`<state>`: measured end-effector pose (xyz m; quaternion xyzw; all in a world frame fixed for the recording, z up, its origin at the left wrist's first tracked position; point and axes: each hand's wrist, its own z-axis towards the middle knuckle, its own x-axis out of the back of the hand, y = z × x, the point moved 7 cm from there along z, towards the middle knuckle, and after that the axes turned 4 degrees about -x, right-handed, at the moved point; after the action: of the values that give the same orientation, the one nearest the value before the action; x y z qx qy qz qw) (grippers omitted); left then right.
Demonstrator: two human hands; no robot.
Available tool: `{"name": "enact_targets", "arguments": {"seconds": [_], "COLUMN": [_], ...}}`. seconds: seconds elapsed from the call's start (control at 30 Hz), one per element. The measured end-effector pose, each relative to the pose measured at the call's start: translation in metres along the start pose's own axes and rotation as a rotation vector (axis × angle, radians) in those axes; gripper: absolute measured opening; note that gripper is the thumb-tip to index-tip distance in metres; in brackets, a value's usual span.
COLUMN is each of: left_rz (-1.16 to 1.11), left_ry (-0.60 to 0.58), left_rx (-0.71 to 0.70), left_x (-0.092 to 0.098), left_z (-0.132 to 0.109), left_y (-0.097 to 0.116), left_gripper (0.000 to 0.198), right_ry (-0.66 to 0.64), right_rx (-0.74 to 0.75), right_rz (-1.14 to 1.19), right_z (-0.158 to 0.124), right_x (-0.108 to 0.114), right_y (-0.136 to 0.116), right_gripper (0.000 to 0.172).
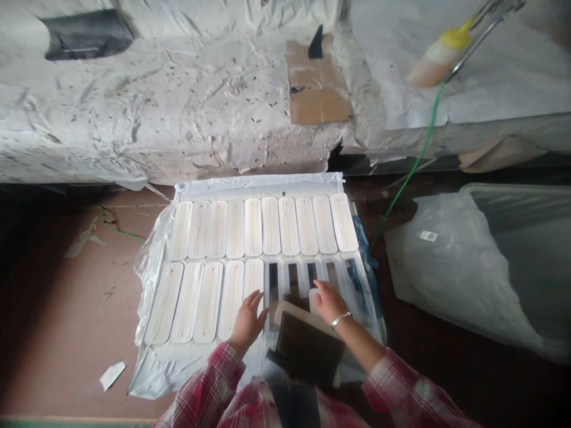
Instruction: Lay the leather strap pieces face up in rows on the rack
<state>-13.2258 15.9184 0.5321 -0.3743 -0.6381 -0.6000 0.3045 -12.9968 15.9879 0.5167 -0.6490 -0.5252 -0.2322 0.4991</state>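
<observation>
Two rows of long white rounded pieces [253,226], each with a thin line down its middle, lie on a plastic-covered board [223,185]. My left hand [248,321] is over the right end of the front row, thumb and fingers apart, nothing held. Dark slots [292,279] show in the board's front right part. Over these slots is my right hand [329,302], with a bracelet at the wrist. Its fingers point left beside a pale rounded piece [314,300]; whether they grip it is unclear. A dark block with a pale edge [307,348] is between my forearms, close to my body.
A stained, covered bench [200,107] runs behind, with a cardboard piece [320,106] on it. At upper right hangs a yellow-capped bottle [441,56] beside a green hose [417,160]. A plastic-lined bin [464,255] stands right. A white scrap [112,375] lies left.
</observation>
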Motion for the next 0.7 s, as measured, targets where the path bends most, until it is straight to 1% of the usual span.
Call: {"name": "enact_targets", "arguments": {"seconds": [0.03,0.1,0.17,0.2,0.27,0.33,0.37,0.4,0.47,0.53,0.6,0.63,0.7], "left_rz": [-0.052,-0.166,-0.279,-0.319,-0.353,-0.353,-0.378,-0.430,-0.590,-0.753,-0.855,-0.889,-0.926], "left_ry": [-0.050,-0.163,-0.250,-0.269,-0.261,-0.239,-0.228,-0.223,-0.241,-0.333,-0.486,-0.551,-0.632], "left_rx": [0.034,0.127,0.240,0.292,0.377,0.435,0.433,0.404,0.277,0.132,0.043,0.009,-0.054], "left_x": [-0.010,-0.034,-0.059,-0.068,-0.079,-0.080,-0.077,-0.073,-0.060,-0.049,-0.040,-0.035,-0.021], "left_z": [-0.011,-0.034,-0.053,-0.060,-0.069,-0.071,-0.070,-0.069,-0.067,-0.068,-0.072,-0.074,-0.075], "left_y": [0.005,0.015,0.024,0.027,0.031,0.035,0.039,0.045,0.067,0.095,0.127,0.143,0.173], "left_gripper": [0.040,0.042,0.045,0.047,0.051,0.049,0.047,0.045,0.045,0.045,0.038,0.035,0.029], "right_ry": [-0.046,-0.111,-0.095,-0.075,-0.037,0.002,0.018,0.031,0.040,0.008,-0.086,-0.147,-0.305], "right_rx": [0.002,0.053,0.093,0.099,0.091,0.070,0.061,0.059,0.085,0.099,0.101,0.115,0.175], "right_rz": [-0.001,-0.025,-0.054,-0.063,-0.067,-0.047,-0.028,-0.001,0.091,0.216,0.329,0.371,0.446], "right_z": [-0.021,-0.063,-0.096,-0.107,-0.120,-0.122,-0.122,-0.121,-0.119,-0.118,-0.118,-0.120,-0.126], "right_x": [-0.008,-0.028,-0.049,-0.059,-0.076,-0.084,-0.083,-0.080,-0.063,-0.038,-0.013,-0.002,0.012], "right_y": [0.013,0.030,0.038,0.040,0.041,0.040,0.040,0.041,0.045,0.055,0.069,0.074,0.076], "right_gripper": [0.042,0.039,0.047,0.053,0.064,0.068,0.069,0.072,0.077,0.081,0.082,0.079,0.066]}}
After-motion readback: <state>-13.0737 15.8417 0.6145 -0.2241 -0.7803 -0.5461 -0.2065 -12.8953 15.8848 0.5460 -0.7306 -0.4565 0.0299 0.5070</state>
